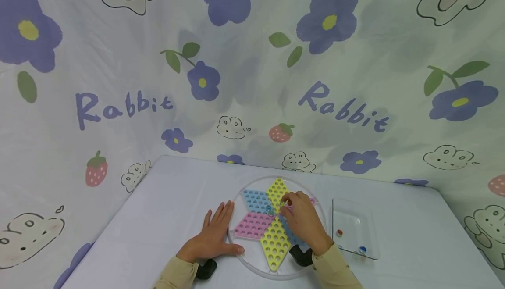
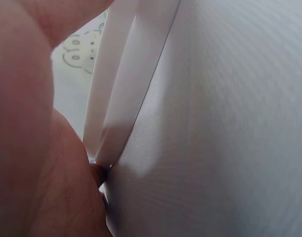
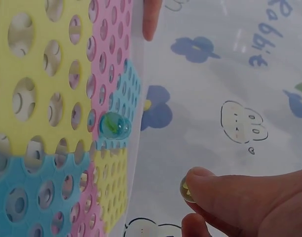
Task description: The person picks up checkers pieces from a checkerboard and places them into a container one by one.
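A round Chinese checkers board (image 1: 275,247) with yellow, pink and blue star points lies on the white table. Two glass marbles (image 3: 114,125) sit close together in holes near its centre. Above the board my right hand (image 1: 305,219) pinches a clear marble with yellow inside (image 3: 184,189) between thumb and finger, apart from the holes. My left hand (image 1: 215,238) lies with straight fingers at the board's left edge, thumb reaching over the rim. The left wrist view shows the board's pale side wall (image 2: 133,74) beside that hand; its fingertips are hidden there.
Right of the board stands a clear plastic tray (image 1: 375,232). It holds a reddish marble (image 1: 339,233) and a blue one (image 1: 362,249), with another pale marble close by. A patterned curtain (image 1: 252,83) with flowers and rabbits hangs behind the table.
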{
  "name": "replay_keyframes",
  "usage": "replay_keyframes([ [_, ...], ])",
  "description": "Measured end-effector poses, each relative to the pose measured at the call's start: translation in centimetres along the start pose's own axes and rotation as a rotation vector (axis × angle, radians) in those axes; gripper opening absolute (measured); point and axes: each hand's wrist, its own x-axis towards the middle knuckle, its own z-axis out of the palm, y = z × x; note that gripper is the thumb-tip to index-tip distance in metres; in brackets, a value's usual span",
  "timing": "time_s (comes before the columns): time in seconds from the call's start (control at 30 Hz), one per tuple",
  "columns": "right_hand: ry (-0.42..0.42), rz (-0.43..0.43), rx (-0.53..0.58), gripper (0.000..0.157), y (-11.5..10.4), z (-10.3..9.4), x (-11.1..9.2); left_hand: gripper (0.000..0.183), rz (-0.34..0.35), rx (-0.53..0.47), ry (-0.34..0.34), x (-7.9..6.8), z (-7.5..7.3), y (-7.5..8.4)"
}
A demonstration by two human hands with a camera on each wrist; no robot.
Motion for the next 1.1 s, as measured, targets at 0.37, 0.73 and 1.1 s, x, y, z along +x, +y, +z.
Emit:
replay_keyframes([
  [0.37, 0.013, 0.011, -0.027, 0.014, -0.4, -0.6, -0.5, 0.126, 0.007, 0.028, 0.006, 0.2, 0.3, -0.4],
  [0.73, 0.029, -0.019, -0.065, 0.015, -0.3, -1.3, -1.2, 0.127, -0.007, 0.035, 0.018, 0.1, 0.2, -0.1],
  [1.1, 0.013, 0.030, -0.069, 0.017, -0.4, -2.2, -1.8, 0.125, 0.001, 0.009, -0.001, 0.0, -0.1, 0.1],
])
